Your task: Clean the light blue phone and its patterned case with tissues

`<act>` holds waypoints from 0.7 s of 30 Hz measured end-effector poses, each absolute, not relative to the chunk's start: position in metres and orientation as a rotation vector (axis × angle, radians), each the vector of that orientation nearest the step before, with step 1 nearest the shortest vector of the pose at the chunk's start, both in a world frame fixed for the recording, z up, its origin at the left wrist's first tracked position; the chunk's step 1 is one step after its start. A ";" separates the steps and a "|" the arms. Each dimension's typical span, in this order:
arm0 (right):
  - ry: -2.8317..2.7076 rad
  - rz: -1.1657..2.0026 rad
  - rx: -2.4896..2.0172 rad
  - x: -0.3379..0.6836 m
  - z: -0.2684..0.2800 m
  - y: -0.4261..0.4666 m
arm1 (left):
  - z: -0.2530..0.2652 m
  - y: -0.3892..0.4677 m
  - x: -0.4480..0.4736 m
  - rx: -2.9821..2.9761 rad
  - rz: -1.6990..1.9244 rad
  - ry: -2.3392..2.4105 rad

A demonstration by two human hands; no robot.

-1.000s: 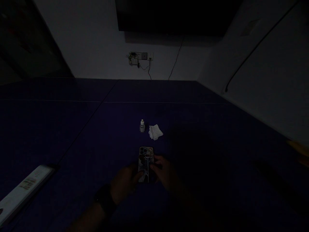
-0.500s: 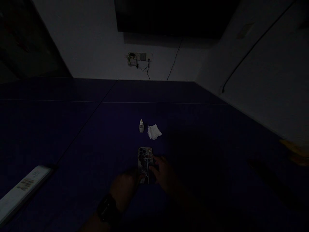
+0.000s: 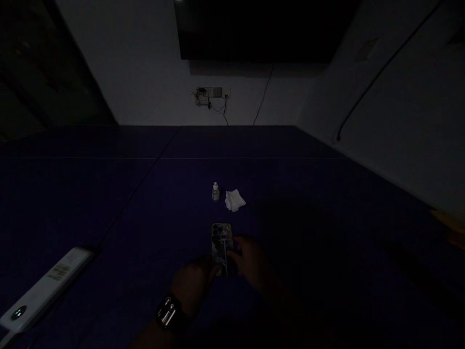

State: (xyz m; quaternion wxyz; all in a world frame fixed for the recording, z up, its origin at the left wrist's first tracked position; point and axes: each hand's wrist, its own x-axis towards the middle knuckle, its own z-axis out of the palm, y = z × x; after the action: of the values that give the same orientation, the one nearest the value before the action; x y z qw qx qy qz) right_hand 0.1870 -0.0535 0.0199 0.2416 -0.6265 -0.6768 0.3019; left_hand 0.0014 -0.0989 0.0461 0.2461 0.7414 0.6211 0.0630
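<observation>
- I am looking into a very dim room, where a deep blue-purple surface (image 3: 181, 194) is filling most of the lower and middle frame.
- Closest to me, at bottom centre-left, a dark watch (image 3: 168, 312) is sitting on the left wrist, its face catching some light.
- At lower centre, the left hand (image 3: 191, 285) is gripping the lower left side of a phone (image 3: 219, 246), its thumb reaching over the edge.
- Just across from it, the right hand (image 3: 250, 261) is gripping the phone's right side, its thumb lying on the back; I am not seeing the fingers underneath.
- The phone is lying between the hands with its patterned back facing up and its camera lenses toward the top; I cannot tell whether it is touching the surface.
- In the lower left, a long white object (image 3: 49, 290) is resting at a slant, showing a label and a dark oval.
- Beyond the phone, near the middle, a folded white tissue (image 3: 234, 200) is lying flat, and just left of it a small bottle (image 3: 215, 194) with a white top is standing upright.
- At the right edge, something yellow (image 3: 449, 222) is showing, too dark for me to name.
- At the back, a pale wall (image 3: 145, 77) is carrying a row of sockets (image 3: 214, 92) in the upper middle, with a thin cable (image 3: 263, 95) hanging to their right.
- Above these, a large black screen (image 3: 261, 31) is spanning the top.
</observation>
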 end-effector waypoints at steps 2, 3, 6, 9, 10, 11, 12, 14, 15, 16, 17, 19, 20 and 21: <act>-1.863 0.776 -1.718 0.191 0.020 -0.052 | 0.050 -0.099 -0.002 2.041 0.177 1.688; -1.868 0.741 -1.726 0.197 0.021 -0.051 | 0.053 -0.098 -0.005 2.058 0.190 1.682; -1.889 0.603 -1.769 0.225 0.023 -0.040 | 0.062 -0.084 -0.027 2.159 0.292 1.696; -1.917 0.433 -1.827 0.262 0.025 -0.018 | 0.063 -0.052 -0.059 2.203 0.376 1.805; -1.919 0.371 -1.849 0.273 0.025 -0.009 | 0.060 -0.039 -0.069 2.222 0.405 1.834; -1.918 0.310 -1.870 0.281 0.024 0.000 | 0.056 -0.026 -0.077 2.247 0.435 1.849; -1.923 0.253 -1.884 0.287 0.023 0.008 | 0.050 -0.014 -0.083 2.273 0.464 1.857; -1.957 0.166 -1.887 0.292 0.018 0.023 | 0.037 0.006 -0.091 2.321 0.506 1.854; -1.976 0.130 -1.887 0.291 0.014 0.028 | 0.030 0.014 -0.092 2.344 0.524 1.847; -1.997 0.101 -1.887 0.289 0.011 0.033 | 0.024 0.019 -0.093 2.370 0.528 1.828; -2.017 0.078 -1.891 0.286 0.007 0.036 | 0.018 0.023 -0.093 2.392 0.525 1.809; -2.052 0.049 -1.906 0.281 0.001 0.040 | 0.009 0.027 -0.095 2.428 0.503 1.774; -2.064 0.040 -1.918 0.279 -0.001 0.041 | 0.006 0.028 -0.096 2.442 0.488 1.760; -2.074 0.033 -1.932 0.278 -0.003 0.041 | 0.004 0.028 -0.097 2.454 0.472 1.750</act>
State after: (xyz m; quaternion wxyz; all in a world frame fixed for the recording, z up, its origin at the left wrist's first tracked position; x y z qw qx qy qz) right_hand 0.2783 0.0412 -0.0031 0.1531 -0.6735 -0.7230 0.0116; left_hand -0.0969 0.0284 0.0043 0.0453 0.8035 0.5731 0.1547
